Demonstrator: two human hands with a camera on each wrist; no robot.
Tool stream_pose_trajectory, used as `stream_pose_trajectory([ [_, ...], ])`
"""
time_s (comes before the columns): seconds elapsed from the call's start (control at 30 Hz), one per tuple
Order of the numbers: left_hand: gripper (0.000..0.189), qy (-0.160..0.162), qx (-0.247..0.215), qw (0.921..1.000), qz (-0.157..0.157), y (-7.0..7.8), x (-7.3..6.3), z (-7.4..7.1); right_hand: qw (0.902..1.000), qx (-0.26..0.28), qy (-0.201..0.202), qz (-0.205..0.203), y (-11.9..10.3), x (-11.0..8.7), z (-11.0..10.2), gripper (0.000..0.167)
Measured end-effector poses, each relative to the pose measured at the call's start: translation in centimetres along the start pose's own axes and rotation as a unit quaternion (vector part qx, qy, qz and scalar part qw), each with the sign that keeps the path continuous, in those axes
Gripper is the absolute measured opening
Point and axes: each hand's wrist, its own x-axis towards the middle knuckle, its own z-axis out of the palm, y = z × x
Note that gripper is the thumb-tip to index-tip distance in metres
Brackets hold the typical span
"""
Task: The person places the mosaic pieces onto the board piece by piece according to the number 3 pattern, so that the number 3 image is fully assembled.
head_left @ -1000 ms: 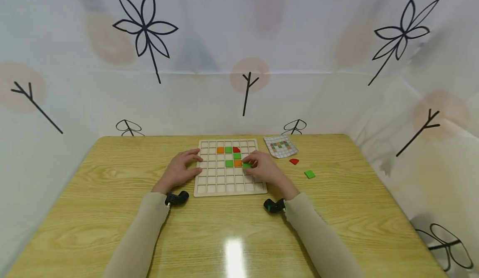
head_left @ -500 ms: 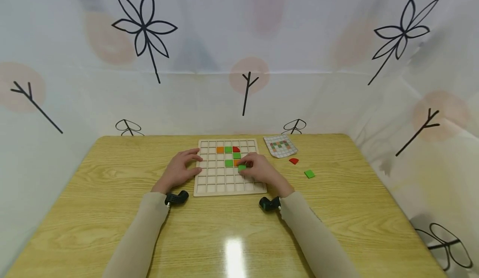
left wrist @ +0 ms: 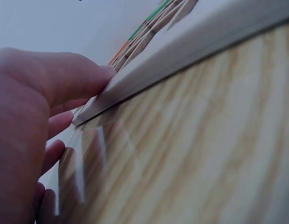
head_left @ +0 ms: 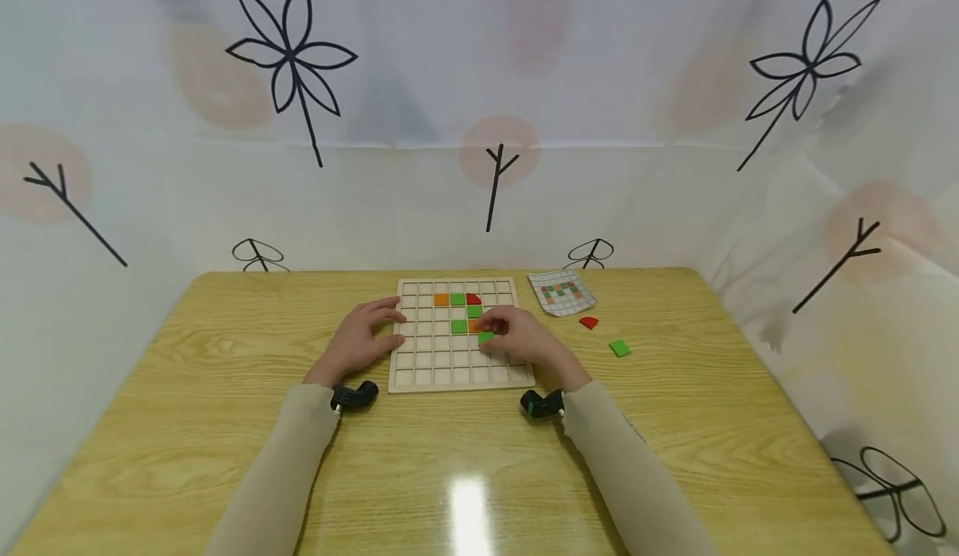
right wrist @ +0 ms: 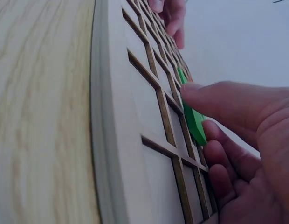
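A wooden grid board [head_left: 423, 379] lies flat on the table. My left hand [head_left: 360, 340] rests at its left edge, fingers spread along the side; in the left wrist view the thumb [left wrist: 84, 77] touches the rim. Over the board's right half, my right hand [head_left: 520, 335] pinches a green square tile [right wrist: 195, 123] between thumb and fingers. That tile appears tilted, close over the grid cells in the right wrist view. Orange [head_left: 441, 300], green [head_left: 458, 299] and red quarter-round [head_left: 473, 299] tiles sit in an upper row. Another green tile [head_left: 459, 327] lies lower, beside an orange tile partly hidden by my fingers.
A paper card [head_left: 562, 294] with a printed coloured grid pattern lies right of the board. Near it on the table are a loose red quarter-round tile [head_left: 588, 323] and a loose green square tile [head_left: 619, 348]. Patterned cloth [head_left: 404, 206] hangs around the table [head_left: 390, 473].
My right hand has moved a little left with the green square tile, from beside the lower orange tile to just below it. My left hand has stayed at the board's edge.
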Motion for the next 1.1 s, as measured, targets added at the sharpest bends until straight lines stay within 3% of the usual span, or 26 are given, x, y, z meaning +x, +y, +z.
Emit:
stream_pose_trajectory([
  [0.23,0.030,0.001,-0.003,1.0000,0.002,0.11,0.04,0.04,0.9989,0.032,-0.029,-0.015,0.06,-0.24,-0.66,0.032],
  [0.6,0.029,0.001,0.000,1.0000,-0.002,-0.11,0.08,0.12,0.9986,0.048,-0.024,0.000,0.08,-0.20,-0.61,0.026],
  [1.1,0.028,-0.002,0.002,1.0000,-0.005,-0.15,0.17,0.09,0.9976,0.052,-0.046,-0.001,-0.09,-0.07,-0.74,0.023],
])
